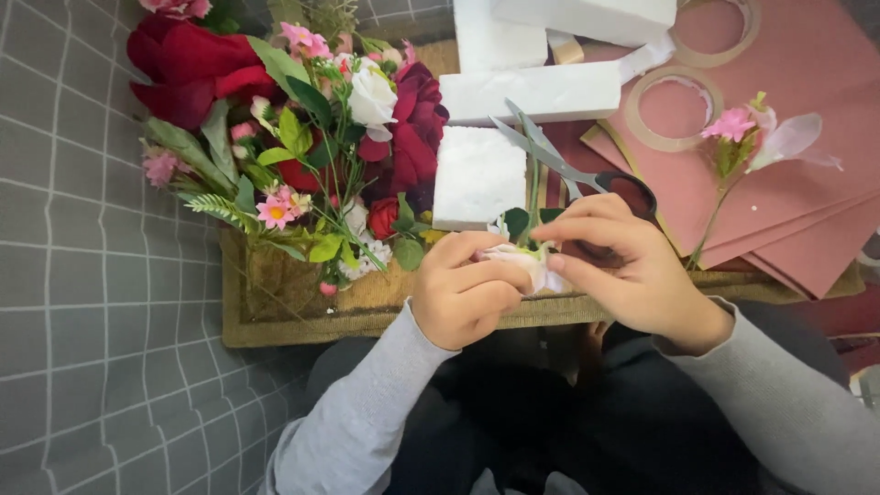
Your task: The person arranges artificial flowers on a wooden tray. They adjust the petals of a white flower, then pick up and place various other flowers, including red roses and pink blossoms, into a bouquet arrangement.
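Centrally, a pale bloom (524,261) with a green stem sits pinched between both hands, just above the person's lap at the near edge of the mat (275,321). Left hand (467,289) is curled nearly closed, fingers wrapped around the bloom's base. Right hand (632,270) is partly closed, thumb and fingertips touching the petals from the other side. Scissors (559,160) lie just beyond the hands, beside a white foam block (477,179). A bouquet (312,137) lies left; a pink flower (738,133) rests on pink paper (807,211), right.
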